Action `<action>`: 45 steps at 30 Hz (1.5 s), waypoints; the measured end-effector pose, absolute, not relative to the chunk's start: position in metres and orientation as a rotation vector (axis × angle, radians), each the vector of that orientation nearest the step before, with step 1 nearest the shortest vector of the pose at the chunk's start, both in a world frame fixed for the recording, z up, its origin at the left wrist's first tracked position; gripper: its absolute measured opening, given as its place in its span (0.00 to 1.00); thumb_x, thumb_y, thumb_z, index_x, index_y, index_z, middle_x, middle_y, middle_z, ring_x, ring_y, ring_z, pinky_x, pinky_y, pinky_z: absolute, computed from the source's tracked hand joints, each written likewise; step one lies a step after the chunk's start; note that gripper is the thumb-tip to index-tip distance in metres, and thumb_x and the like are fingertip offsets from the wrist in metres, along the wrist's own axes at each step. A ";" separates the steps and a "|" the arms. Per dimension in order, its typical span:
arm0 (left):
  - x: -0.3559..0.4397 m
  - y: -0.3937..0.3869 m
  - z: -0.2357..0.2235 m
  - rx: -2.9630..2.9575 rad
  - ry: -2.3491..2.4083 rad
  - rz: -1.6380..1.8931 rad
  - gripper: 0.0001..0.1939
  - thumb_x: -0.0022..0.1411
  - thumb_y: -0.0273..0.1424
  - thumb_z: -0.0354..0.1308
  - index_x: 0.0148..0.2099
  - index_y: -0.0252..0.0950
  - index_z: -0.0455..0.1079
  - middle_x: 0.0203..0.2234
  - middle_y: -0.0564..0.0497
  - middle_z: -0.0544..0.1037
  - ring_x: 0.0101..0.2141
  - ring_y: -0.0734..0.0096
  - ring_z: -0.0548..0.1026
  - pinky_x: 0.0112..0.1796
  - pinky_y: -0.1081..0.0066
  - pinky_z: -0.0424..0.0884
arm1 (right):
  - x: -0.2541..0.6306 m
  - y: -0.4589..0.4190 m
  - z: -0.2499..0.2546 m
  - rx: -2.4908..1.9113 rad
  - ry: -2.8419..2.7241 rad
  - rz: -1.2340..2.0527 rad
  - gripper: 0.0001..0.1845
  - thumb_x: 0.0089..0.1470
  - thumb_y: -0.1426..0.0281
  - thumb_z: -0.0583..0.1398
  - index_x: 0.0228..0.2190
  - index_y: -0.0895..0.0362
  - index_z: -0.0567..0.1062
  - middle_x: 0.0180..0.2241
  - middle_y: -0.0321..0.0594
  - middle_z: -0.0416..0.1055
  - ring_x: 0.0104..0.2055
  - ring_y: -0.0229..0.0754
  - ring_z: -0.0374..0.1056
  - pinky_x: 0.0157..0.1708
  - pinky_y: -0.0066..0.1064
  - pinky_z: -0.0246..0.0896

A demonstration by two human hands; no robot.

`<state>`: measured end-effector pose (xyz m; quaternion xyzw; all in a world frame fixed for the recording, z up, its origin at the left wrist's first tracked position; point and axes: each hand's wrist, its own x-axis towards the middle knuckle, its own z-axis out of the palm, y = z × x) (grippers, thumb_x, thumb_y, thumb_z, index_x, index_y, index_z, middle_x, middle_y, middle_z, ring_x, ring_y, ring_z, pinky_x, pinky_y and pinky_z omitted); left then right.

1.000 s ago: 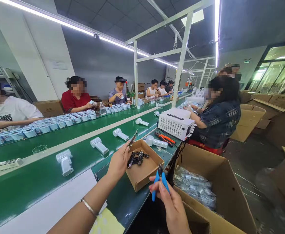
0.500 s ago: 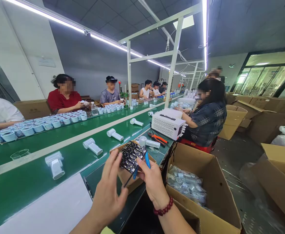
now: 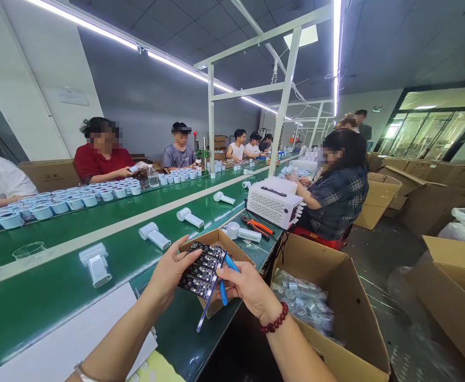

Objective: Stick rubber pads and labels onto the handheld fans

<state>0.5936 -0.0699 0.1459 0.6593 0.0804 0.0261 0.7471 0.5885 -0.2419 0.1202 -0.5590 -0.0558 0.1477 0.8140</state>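
A panel of black circuit boards (image 3: 203, 268) is held up between my two hands, above an open cardboard box. My left hand (image 3: 171, 268) grips its left edge, thumb lying on top. At the right edge, my right hand (image 3: 248, 289) pinches the panel with the thumb and also holds a tool with two blue handles (image 3: 223, 293). The tool's working end is hidden, so its exact kind cannot be made out. A narrow strip (image 3: 204, 317) hangs down from the panel's near right corner; whether it is still attached is unclear.
Below the panel stands the small cardboard box (image 3: 216, 239). Pale handheld devices (image 3: 156, 236) lie along the green belt (image 3: 125, 265). Orange-handled pliers (image 3: 259, 227) and a white machine (image 3: 274, 201) are beyond. A large carton (image 3: 336, 297) with bagged parts sits right. Co-workers sit along the line.
My left hand was apart from the panel with fingers spread; now it grips the left edge. The panel has shifted slightly left and the strip hangs lower at its near corner.
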 end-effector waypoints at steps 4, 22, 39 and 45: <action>0.599 -0.072 0.139 1.403 0.155 0.098 0.50 0.35 0.44 0.75 0.61 0.34 0.66 0.39 0.43 0.83 0.31 0.66 0.78 0.30 0.70 0.70 | 0.584 -0.241 0.115 -1.261 -0.096 0.280 0.35 0.34 0.38 0.67 0.25 0.59 0.75 0.22 0.40 0.75 0.23 0.40 0.71 0.26 0.32 0.67; 0.596 -0.075 0.130 1.400 0.137 0.237 0.46 0.36 0.49 0.74 0.58 0.37 0.71 0.44 0.46 0.82 0.42 0.61 0.77 0.38 0.69 0.71 | 0.571 -0.251 0.085 -1.613 -0.206 0.113 0.40 0.49 0.32 0.51 0.20 0.56 0.74 0.17 0.34 0.58 0.33 0.45 0.65 0.35 0.34 0.57; 0.599 -0.085 0.126 1.266 0.275 0.165 0.31 0.37 0.40 0.77 0.46 0.38 0.78 0.36 0.51 0.83 0.33 0.70 0.77 0.31 0.72 0.69 | 0.569 -0.241 0.091 -1.315 -0.090 0.200 0.38 0.37 0.29 0.58 0.19 0.52 0.59 0.19 0.32 0.64 0.21 0.36 0.62 0.23 0.29 0.60; 0.612 -0.102 0.120 1.251 0.404 -0.029 0.05 0.61 0.29 0.63 0.36 0.31 0.75 0.26 0.51 0.78 0.24 0.74 0.74 0.25 0.72 0.70 | 0.582 -0.238 0.095 -1.179 -0.056 0.233 0.39 0.38 0.29 0.57 0.20 0.52 0.56 0.20 0.31 0.63 0.22 0.36 0.65 0.25 0.29 0.64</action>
